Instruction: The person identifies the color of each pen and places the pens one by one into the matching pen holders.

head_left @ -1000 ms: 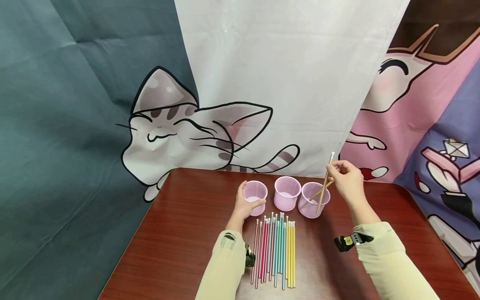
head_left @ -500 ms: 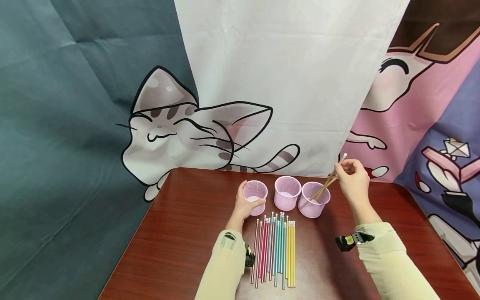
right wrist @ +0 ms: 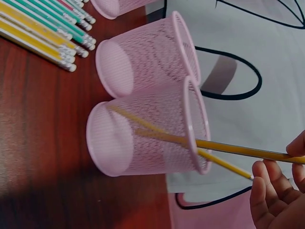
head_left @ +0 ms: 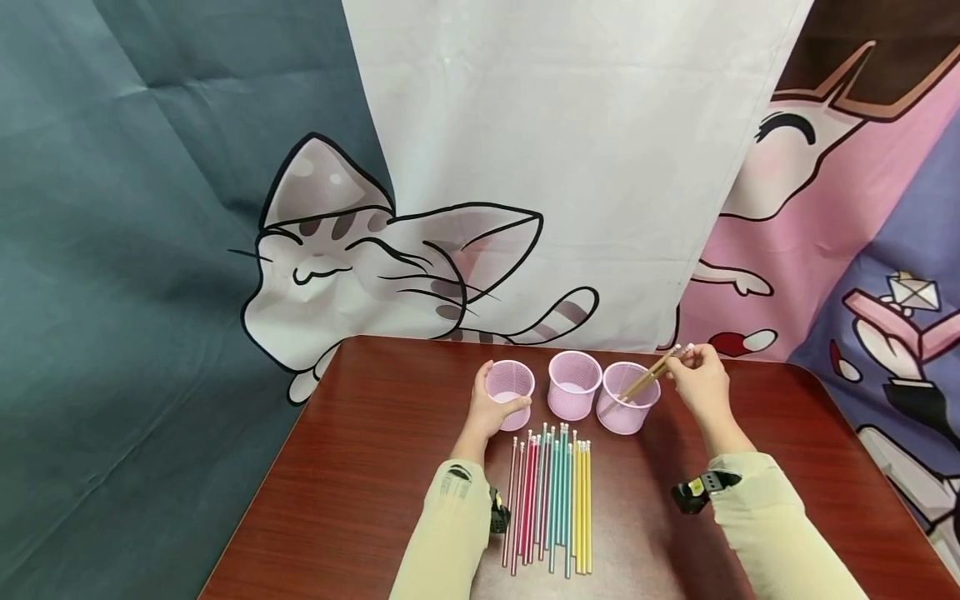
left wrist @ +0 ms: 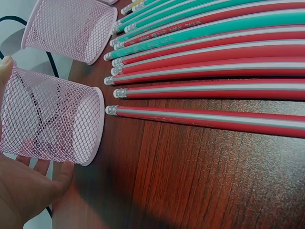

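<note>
My left hand [head_left: 491,411] holds the leftmost pink mesh pencil cup [left wrist: 52,114], thumb on its near side and other fingers round the far left side. At the right end of the row, my right hand [head_left: 701,383] pinches a yellow pencil [right wrist: 243,149] near its eraser end. That pencil leans to the right, its lower end inside the right mesh cup [head_left: 625,421]. A second yellow pencil [right wrist: 226,165] leans in the same cup, crossing the held one. Between these two cups stands the middle mesh cup [head_left: 573,407].
Red pencils [left wrist: 205,114], green pencils [head_left: 558,492] and yellow pencils [head_left: 582,517] lie side by side before the cups, erasers toward them. The brown wooden table [head_left: 360,467] ends just behind the cups at a printed curtain [head_left: 585,167].
The held pencil has gone from nearly upright to leaning right. My right hand has shifted right, then lower, toward the right cup. The left hand keeps its hold on the left cup.
</note>
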